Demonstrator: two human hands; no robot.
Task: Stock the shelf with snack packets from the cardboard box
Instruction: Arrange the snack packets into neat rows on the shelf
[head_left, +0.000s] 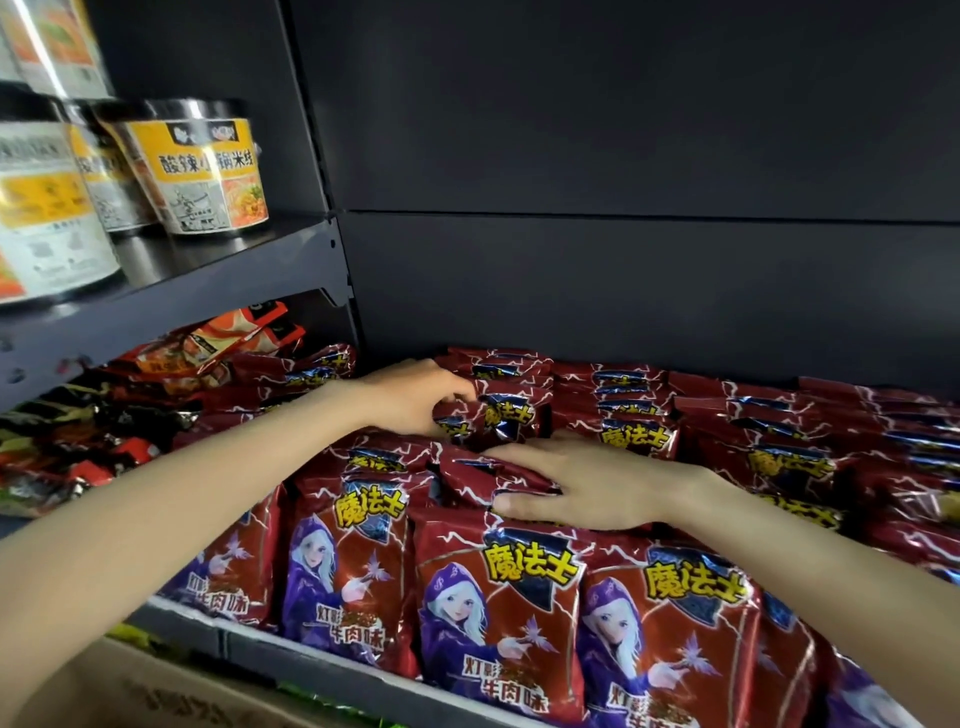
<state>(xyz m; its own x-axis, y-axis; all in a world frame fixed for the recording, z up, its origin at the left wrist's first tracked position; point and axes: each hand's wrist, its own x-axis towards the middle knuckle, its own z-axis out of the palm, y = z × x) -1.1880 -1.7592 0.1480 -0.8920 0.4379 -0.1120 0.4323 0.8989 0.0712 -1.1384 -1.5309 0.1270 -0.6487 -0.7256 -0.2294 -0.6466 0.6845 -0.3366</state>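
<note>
Snack packets (498, 613) pretty much fill the lower shelf (332, 670) already, red foil bags with a purple-cloaked cartoon figure standing upright in rows that run front to back, faces toward the camera. The bit that matters is the gap in the middle rows, where a couple of bags are slumped instead of standing. The left hand (415, 397) is reaching deepest, up near the back of the shelf, and its fingers are curled round the top edge of one packet (501, 418) that sits just to the right of it, so it's gripping that one. That packet is roughly upright, with its long side running up and down, maybe tipped a little toward the back. The right hand (587, 483) is nearer the front and lies flat with straight fingers pointing left, pressing down on a packet that's leaning over (483, 475) between the rows, not grasping anything. So the left hand is the nearer one to the back slot and the right one is basically holding the front rows down. My guess is the next move is tucking the gripped bag down into line behind the others. The cardboard box (156, 696) is at the bottom left, below the shelf edge, well apart from both hands, and I can't tell what's left in it. Noodle tubs (202, 171) sit on the upper shelf to the left
</note>
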